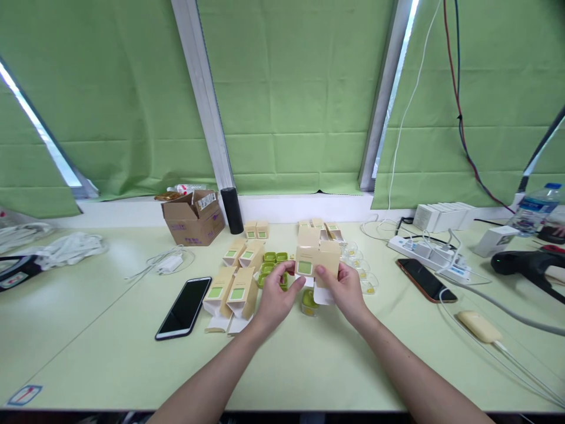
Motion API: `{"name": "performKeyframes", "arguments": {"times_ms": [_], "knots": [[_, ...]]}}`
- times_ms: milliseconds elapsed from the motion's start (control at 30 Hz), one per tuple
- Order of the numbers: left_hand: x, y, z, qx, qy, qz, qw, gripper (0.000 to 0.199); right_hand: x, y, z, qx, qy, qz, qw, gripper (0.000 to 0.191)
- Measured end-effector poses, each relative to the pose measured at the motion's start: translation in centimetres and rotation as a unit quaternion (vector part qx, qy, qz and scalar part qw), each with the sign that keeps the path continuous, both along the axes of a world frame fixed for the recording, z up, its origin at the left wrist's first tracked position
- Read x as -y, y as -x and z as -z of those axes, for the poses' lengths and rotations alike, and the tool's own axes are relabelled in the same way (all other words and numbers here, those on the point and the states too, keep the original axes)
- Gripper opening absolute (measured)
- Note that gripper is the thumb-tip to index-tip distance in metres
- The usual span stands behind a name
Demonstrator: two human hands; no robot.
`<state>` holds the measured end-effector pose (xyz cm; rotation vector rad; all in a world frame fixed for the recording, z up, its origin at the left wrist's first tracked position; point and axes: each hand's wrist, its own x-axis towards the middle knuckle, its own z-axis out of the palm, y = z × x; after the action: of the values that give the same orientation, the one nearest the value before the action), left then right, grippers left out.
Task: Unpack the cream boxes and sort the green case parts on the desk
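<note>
A cream cardboard carton [318, 257] with a green square on its front is held above the table, its flaps folded out. My right hand [348, 291] grips its lower right part, thumb on the front. At the left edge, my left hand [280, 294] has its fingers curled against the carton, thumb below. Just under it stands a small clear container with a green lid [309, 300]. Several green lids or trays [270, 265] lie behind my left hand, which partly hides them. Clear containers [366, 274] are lined up beyond my right hand.
Several open cartons [238, 292] stand left of my left hand, beside a phone [184, 308]. Farther back are more cartons [256, 229], a brown box [194, 221] and a black cylinder [232, 211]. At right lie another phone [426, 280], a power strip [430, 258] and cables.
</note>
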<state>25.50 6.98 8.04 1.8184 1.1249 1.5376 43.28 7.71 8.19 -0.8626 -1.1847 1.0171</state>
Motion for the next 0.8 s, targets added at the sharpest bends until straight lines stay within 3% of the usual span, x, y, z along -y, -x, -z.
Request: {"name": "performKeyframes", "arguments": {"times_ms": [133, 200, 267, 367, 567, 700, 800], "knots": [[0.2, 0.4, -0.3, -0.005, -0.084, -0.042, 0.996, 0.011, 0.4, -0.4, -0.2, 0.086, -0.117, 0.033, 0.989, 0.021], [0.2, 1.1, -0.6, -0.019, -0.141, -0.068, 0.988, 0.003, 0.4, -0.6, -0.2, 0.166, -0.219, 0.069, 0.959, 0.031], [0.2, 1.9, -0.7, -0.044, -0.19, -0.091, 0.976, 0.007, 0.3, -0.8, -0.1, 0.231, -0.291, 0.106, 0.922, 0.042], [0.2, 2.7, -0.8, -0.089, -0.241, -0.117, 0.959, 0.007, 0.1, -0.9, 0.2, 0.262, -0.311, 0.129, 0.904, 0.049], [0.5, 2.7, -0.7, -0.14, -0.295, -0.15, 0.933, 0.012, 0.1, -0.8, 0.4, 0.26, -0.314, 0.13, 0.904, 0.048], [0.5, 2.8, -0.6, -0.145, -0.298, -0.155, 0.931, 0.01, 0.0, -0.9, 0.4, 0.256, -0.313, 0.131, 0.905, 0.048], [0.4, 2.8, -0.7, -0.136, -0.286, -0.143, 0.938, 0.008, 0.0, -0.9, 0.3, 0.237, -0.314, 0.13, 0.91, 0.038]]}}
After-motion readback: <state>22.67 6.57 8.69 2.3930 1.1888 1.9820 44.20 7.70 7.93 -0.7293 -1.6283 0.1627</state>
